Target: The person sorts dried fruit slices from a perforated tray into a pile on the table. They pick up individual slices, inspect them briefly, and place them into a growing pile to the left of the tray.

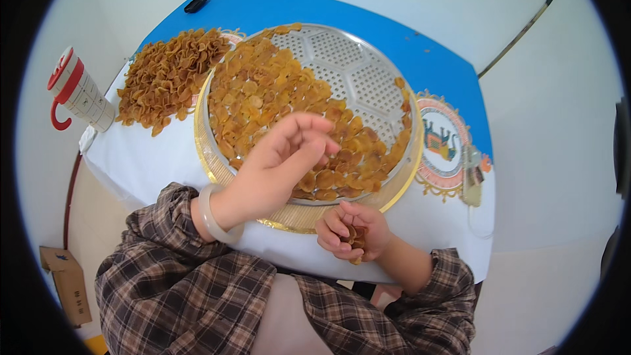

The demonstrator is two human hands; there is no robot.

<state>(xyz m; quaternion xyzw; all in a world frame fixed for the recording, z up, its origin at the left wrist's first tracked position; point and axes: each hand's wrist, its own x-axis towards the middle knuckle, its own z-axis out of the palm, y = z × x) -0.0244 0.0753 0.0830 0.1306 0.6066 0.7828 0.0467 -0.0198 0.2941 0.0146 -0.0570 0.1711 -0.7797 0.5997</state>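
Observation:
Before me a round perforated metal tray (352, 79) rests on a round woven mat with a gold edge (296, 219). Thin brown dried slices (251, 91) cover its left and lower parts in a layer, and a narrow row runs along its right rim. My left hand (283, 162), with a pale bangle (209, 214) at the wrist, hovers over the tray's lower part; its fingers are bent, and whether they pinch a slice cannot be told. Near the table's front edge, just below the mat, my right hand (352, 231) is curled around several brown slices.
A heap of similar slices (170, 76) lies left of the tray. A white cup with a red lid and handle (84, 91) stands at the left edge. A small black object (196, 4) lies at the back. At the right are a clear phone case-like object (472, 177) and a printed round pattern (438, 145).

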